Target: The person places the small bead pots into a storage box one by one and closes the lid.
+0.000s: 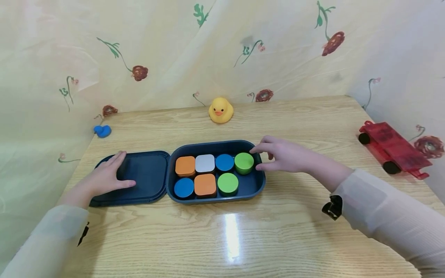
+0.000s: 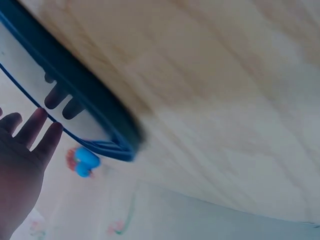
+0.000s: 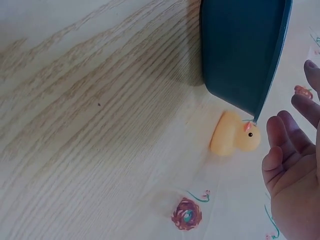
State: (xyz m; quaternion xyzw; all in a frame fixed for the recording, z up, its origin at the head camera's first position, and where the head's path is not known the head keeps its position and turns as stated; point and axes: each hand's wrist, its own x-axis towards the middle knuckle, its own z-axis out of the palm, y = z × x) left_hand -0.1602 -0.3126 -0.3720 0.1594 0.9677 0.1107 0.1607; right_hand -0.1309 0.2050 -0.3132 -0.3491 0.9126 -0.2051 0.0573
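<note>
A dark blue box [image 1: 259, 183] lies at the middle of the table, its lid [image 1: 144, 177] folded flat to the left. Inside stand two orange square blocks [image 1: 185, 165], a white one [image 1: 205, 163], two blue round ones [image 1: 224, 162] and two green round ones [image 1: 228, 183]. Over the lid's left part, my left hand [image 1: 104, 175] has straight, spread fingers; the left wrist view shows the fingertips by the lid's rim. At the box's right end is my right hand [image 1: 286, 154], holding nothing, its thumb and fingers apart beside the back green block [image 1: 244, 161].
A yellow rubber duck [image 1: 220, 111] sits behind the box near the back edge. A small blue duck [image 1: 102, 131] is at the back left. On the right stands a red see-through toy vehicle [image 1: 394, 148] with black wheels. A flower-patterned cloth [image 1: 174, 58] hangs behind the table.
</note>
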